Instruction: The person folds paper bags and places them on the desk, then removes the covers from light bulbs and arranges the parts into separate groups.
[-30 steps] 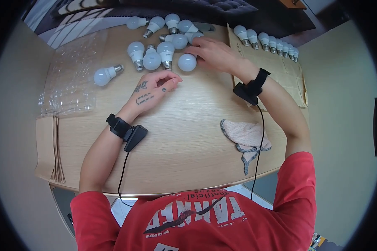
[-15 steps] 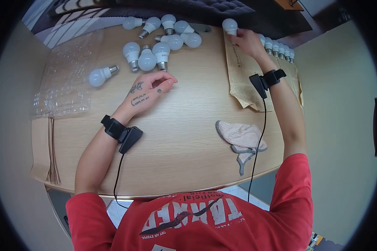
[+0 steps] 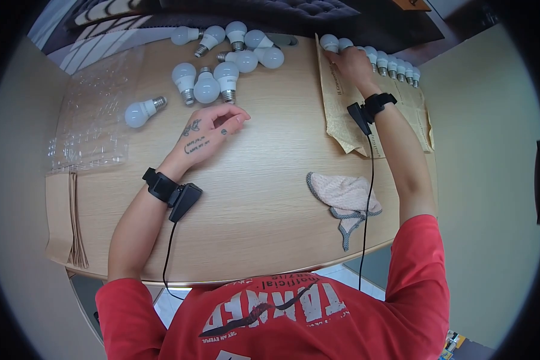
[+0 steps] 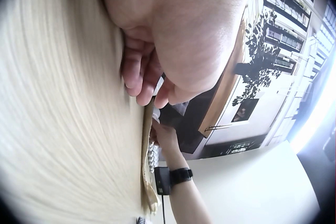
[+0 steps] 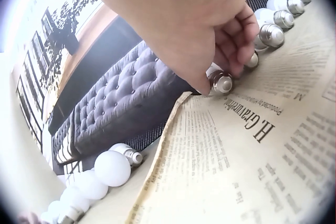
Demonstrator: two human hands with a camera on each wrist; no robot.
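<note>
My right hand (image 3: 347, 60) reaches to the far right of the wooden table (image 3: 264, 180) and grips a white light bulb (image 3: 329, 42) at the left end of a row of bulbs (image 3: 396, 65) lying on a newspaper (image 3: 342, 114). In the right wrist view the right hand (image 5: 220, 50) has its fingers curled over that light bulb, whose metal screw base (image 5: 223, 83) shows on the newspaper (image 5: 236, 145). My left hand (image 3: 213, 129) rests on the table, fingers loosely curled, holding nothing. It lies just in front of a cluster of loose bulbs (image 3: 222, 72). The left hand (image 4: 144, 85) fills the left wrist view.
One bulb (image 3: 139, 111) lies apart at the left beside clear plastic trays (image 3: 93, 114). Brown paper sheets (image 3: 66, 216) sit at the left edge. A pink cloth (image 3: 345, 195) lies near the front right. A dark tufted sofa (image 5: 121, 108) stands behind the table.
My right hand picked a bulb from the loose cluster, carried it right and set it down at the left end of the row on the newspaper. The left hand stayed still.
</note>
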